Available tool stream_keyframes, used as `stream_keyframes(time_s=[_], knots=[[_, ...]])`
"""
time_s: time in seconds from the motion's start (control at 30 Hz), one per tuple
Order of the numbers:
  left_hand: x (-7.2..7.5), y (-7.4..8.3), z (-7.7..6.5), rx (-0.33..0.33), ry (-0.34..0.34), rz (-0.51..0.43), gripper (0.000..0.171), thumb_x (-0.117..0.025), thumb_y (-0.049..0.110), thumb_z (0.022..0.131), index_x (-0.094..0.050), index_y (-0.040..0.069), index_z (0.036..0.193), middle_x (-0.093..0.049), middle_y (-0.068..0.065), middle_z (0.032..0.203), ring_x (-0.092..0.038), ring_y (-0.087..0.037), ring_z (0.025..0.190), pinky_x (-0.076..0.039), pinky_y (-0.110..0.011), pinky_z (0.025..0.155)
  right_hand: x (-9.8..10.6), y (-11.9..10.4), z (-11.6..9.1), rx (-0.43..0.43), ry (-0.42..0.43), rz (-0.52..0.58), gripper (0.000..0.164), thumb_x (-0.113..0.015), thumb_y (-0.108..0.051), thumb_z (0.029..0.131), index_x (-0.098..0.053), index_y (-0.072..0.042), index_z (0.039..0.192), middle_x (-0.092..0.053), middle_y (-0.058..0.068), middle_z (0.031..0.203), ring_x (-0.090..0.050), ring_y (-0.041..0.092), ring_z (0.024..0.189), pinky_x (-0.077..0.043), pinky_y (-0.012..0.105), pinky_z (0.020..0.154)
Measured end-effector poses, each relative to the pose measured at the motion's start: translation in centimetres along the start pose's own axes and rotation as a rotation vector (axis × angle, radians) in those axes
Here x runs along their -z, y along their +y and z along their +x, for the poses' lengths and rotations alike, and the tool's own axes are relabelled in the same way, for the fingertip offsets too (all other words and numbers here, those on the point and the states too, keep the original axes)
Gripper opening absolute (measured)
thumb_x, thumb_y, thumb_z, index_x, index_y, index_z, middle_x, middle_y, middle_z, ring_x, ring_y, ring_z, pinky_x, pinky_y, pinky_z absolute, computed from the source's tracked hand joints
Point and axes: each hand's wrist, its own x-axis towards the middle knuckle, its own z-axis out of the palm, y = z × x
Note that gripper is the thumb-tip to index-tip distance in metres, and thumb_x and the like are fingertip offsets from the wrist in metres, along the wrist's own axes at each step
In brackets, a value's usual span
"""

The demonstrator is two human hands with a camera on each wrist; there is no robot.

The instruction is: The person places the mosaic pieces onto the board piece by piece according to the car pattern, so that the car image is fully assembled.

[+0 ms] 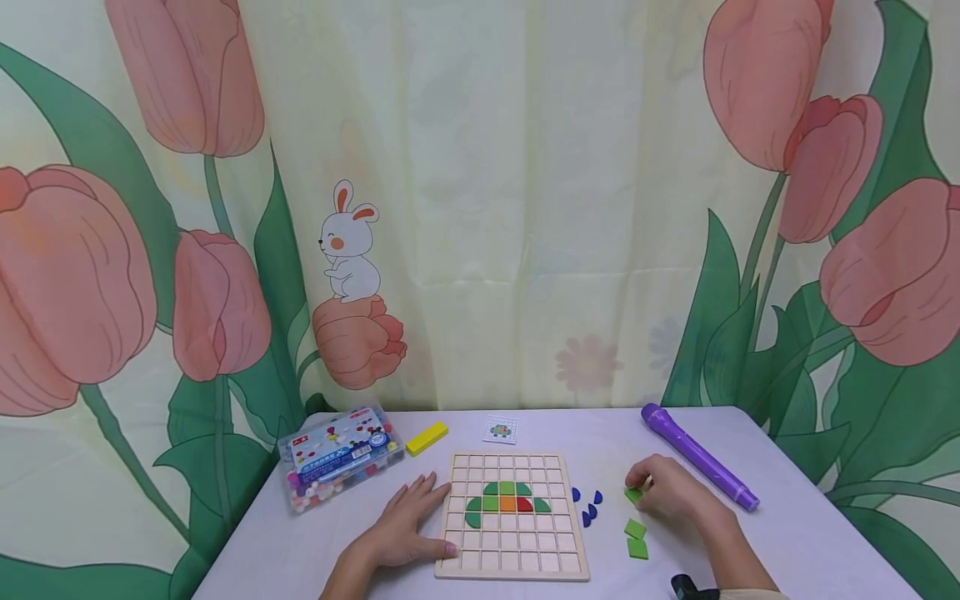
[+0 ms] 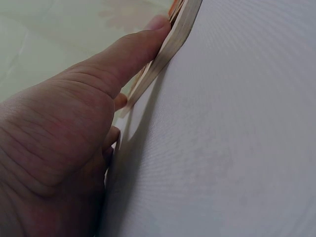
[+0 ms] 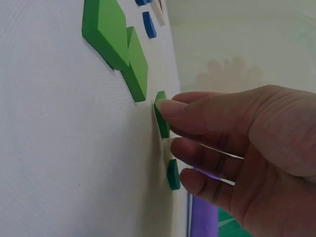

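Observation:
My left hand [image 1: 401, 525] rests at the left edge of a wooden grid board [image 1: 517, 571], its fingers extended and its thumb on the frame near the front corner. In the left wrist view the thumb [image 2: 123, 57] lies on the board's rim [image 2: 170, 49]. On the board, green, orange and red pieces form a small figure [image 1: 507, 502]. To the board's right, my right hand [image 1: 671, 490] pinches a light green square tile [image 3: 162, 116] at the tabletop. A darker green piece [image 3: 173, 174] lies by its lower fingers. Two more green squares [image 1: 636, 538] lie nearer the front.
Several dark blue rounded pieces [image 1: 587, 510] lie beside the board's right edge. Behind the board is a small pattern card [image 1: 499, 430]. A yellow block [image 1: 427, 438] and a clear plastic box of beads [image 1: 341, 457] stand at left. A purple tube [image 1: 701, 458] lies at right.

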Motion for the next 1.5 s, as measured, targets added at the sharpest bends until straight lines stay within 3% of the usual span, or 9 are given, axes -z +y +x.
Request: stream_keyframes(time_s=[1.0,1.5], knots=[[0.01,-0.22,0.12,0.003,-0.001,0.012,0.102,-0.076,0.071,0.08,-0.04,0.023,0.162,-0.023,-0.015,0.173,-0.012,-0.041,0.162,-0.003,-0.068,0.128,-0.85,-0.59,0.2,0.076,0.038,-0.052,0.024,-0.084,0.004,0.078,-0.074,-0.009,0.094,-0.066,0.001,0.088,-0.057,0.018,0.084,-0.055,0.038,0.08],[-0.19,-0.33,0.39,0.019,-0.006,0.006,0.102,-0.077,0.071,0.079,-0.04,0.024,0.162,-0.022,-0.014,0.173,-0.012,-0.041,0.162,-0.003,-0.069,0.128,-0.82,-0.67,0.16,0.067,0.035,-0.004,0.023,-0.085,0.004,0.077,-0.079,-0.005,0.098,-0.071,0.002,0.088,-0.06,0.017,0.081,-0.059,0.037,0.078]])
